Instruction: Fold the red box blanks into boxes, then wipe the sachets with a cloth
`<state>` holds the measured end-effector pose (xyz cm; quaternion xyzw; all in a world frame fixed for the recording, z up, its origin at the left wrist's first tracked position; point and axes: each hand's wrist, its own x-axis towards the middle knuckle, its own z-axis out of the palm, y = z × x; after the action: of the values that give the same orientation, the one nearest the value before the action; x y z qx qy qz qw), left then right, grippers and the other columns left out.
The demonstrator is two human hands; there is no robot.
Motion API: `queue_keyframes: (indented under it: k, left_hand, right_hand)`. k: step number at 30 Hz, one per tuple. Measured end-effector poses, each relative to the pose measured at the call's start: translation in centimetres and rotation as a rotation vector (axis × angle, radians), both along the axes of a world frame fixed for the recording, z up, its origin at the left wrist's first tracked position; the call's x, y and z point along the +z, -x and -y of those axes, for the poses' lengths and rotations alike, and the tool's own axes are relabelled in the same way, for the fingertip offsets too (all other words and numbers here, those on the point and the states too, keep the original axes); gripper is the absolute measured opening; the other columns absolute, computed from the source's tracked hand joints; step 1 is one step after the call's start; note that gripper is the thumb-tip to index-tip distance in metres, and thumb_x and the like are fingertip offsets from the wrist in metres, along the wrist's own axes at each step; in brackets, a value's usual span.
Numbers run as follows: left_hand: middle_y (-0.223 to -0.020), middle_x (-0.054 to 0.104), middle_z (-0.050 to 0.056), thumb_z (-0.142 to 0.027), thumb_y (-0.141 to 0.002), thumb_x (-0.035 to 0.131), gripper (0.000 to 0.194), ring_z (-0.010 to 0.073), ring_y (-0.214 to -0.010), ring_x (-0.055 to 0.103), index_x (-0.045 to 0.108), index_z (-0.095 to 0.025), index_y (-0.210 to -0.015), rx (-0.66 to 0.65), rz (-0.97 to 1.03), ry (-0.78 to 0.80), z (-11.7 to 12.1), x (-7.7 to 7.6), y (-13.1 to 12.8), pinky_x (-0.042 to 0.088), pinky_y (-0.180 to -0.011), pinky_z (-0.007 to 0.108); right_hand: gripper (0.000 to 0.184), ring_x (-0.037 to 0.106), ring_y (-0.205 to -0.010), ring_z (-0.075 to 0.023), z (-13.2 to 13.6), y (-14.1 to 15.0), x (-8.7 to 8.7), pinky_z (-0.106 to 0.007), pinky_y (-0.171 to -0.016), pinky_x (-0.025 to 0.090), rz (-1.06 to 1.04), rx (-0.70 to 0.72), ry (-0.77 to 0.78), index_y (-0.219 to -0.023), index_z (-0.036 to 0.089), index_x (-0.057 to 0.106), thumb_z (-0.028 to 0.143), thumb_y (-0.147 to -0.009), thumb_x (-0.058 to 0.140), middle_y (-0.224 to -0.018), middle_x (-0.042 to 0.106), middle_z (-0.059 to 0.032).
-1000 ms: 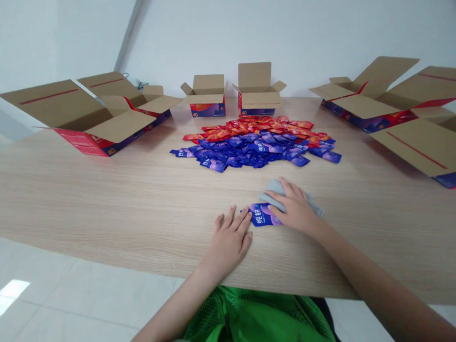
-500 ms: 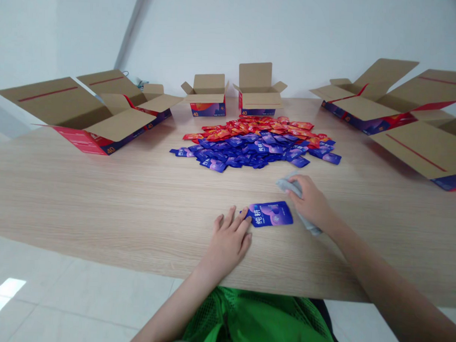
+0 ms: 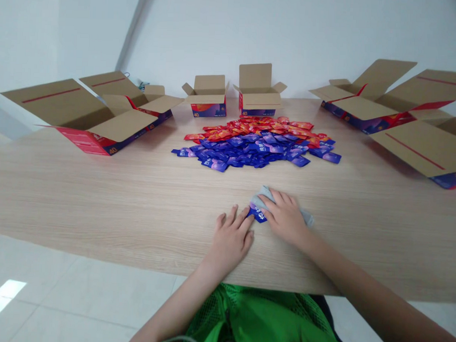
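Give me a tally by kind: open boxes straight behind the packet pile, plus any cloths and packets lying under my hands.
Open boxes: 2
Gray cloth: 1
Blue packet: 1
Total: 4

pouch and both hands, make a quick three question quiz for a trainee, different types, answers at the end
1. True or false: the left hand holds the grey cloth.
2. What does that cloth partly cover?
a) a box flap
b) the blue pouch
c) the floor
3. Fill in the colour: the near side of the pile is mostly ____ pouches, the far side mostly red.
Key: 1. False, it is under the right hand; 2. b; 3. blue
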<state>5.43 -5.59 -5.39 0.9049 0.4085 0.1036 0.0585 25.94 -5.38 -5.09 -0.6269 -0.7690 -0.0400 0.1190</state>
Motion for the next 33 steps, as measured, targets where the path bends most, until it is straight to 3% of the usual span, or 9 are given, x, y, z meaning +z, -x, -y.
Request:
queue_keyframes:
  k: [4,6,10,15,21,26,31,33]
  left_hand:
    - [-0.149,0.048,0.005,-0.033,-0.100,0.038,0.044,0.0308,-0.145,0.029,0.046,-0.023,-0.142,0.012,0.002,0.002,0.1,-0.2,-0.1,0.032,-0.110,0.056]
    - [-0.152,0.044,0.003,-0.033,-0.100,0.037,0.044,0.0310,-0.144,0.029,0.045,-0.024,-0.143,0.015,-0.005,0.012,0.1,-0.1,-0.1,0.032,-0.110,0.056]
    - [-0.156,0.037,0.001,-0.034,-0.101,0.037,0.045,0.0314,-0.144,0.030,0.044,-0.026,-0.144,0.013,-0.012,0.015,0.2,0.0,-0.1,0.033,-0.110,0.057]
    - [-0.151,0.045,0.002,-0.031,-0.100,0.037,0.043,0.0320,-0.144,0.029,0.047,-0.025,-0.141,0.019,-0.020,0.016,0.1,-0.1,-0.2,0.033,-0.109,0.057]
    - [-0.155,0.038,0.002,-0.032,-0.100,0.038,0.044,0.0323,-0.144,0.030,0.044,-0.025,-0.144,0.009,-0.026,0.002,0.1,-0.1,-0.1,0.034,-0.109,0.057]
    - [-0.156,0.037,0.002,-0.032,-0.101,0.036,0.044,0.0314,-0.144,0.029,0.044,-0.025,-0.144,0.012,-0.024,0.015,0.1,-0.3,0.0,0.033,-0.110,0.056]
    - [-0.157,0.035,0.001,-0.033,-0.101,0.035,0.044,0.0313,-0.145,0.027,0.044,-0.025,-0.144,0.004,-0.014,0.013,0.1,-0.5,0.0,0.031,-0.111,0.057]
    - [-0.155,0.039,0.002,-0.033,-0.101,0.036,0.043,0.0314,-0.145,0.028,0.045,-0.025,-0.143,0.007,-0.019,0.010,0.1,-0.4,0.0,0.032,-0.110,0.057]
  right_hand:
    - [0.043,0.043,-0.129,-0.0287,0.5,0.1,-0.6,-0.045,-0.109,0.032,-0.018,0.163,0.001,-0.136,0.024,0.056,0.029,-0.096,0.042,-0.142,0.050,-0.0128]
    - [0.043,0.042,-0.132,-0.0279,-0.1,-0.3,-0.7,-0.045,-0.111,0.032,-0.043,0.110,0.007,-0.136,0.023,0.056,0.029,-0.097,0.040,-0.143,0.049,-0.0126]
    - [0.044,0.042,-0.132,-0.0318,-1.1,-0.5,-0.7,-0.047,-0.109,0.035,-0.054,-0.129,-0.041,-0.135,0.013,0.057,0.027,-0.097,0.038,-0.142,0.048,-0.0195]
    - [0.045,0.036,-0.139,-0.0292,-0.4,0.4,-1.0,-0.046,-0.112,0.033,-0.024,0.105,-0.024,-0.138,0.019,0.054,0.026,-0.097,0.039,-0.148,0.045,-0.0155]
    - [0.045,0.043,-0.132,-0.0319,-1.5,-0.5,-0.4,-0.048,-0.107,0.037,-0.057,-0.200,-0.024,-0.137,0.013,0.054,0.026,-0.097,0.038,-0.145,0.046,-0.0207]
    - [0.044,0.042,-0.133,-0.0302,-0.4,-1.0,-0.7,-0.047,-0.110,0.035,-0.031,0.046,-0.015,-0.138,0.020,0.054,0.027,-0.096,0.042,-0.144,0.048,-0.0149]
    - [0.045,0.043,-0.133,-0.0319,-0.5,-0.8,-1.0,-0.048,-0.108,0.038,-0.083,-0.193,-0.042,-0.136,0.013,0.055,0.023,-0.096,0.037,-0.142,0.049,-0.0197]
    - [0.045,0.039,-0.137,-0.0323,-0.5,0.2,-0.9,-0.048,-0.111,0.035,-0.071,-0.108,-0.038,-0.137,0.015,0.055,0.022,-0.096,0.040,-0.145,0.046,-0.0180]
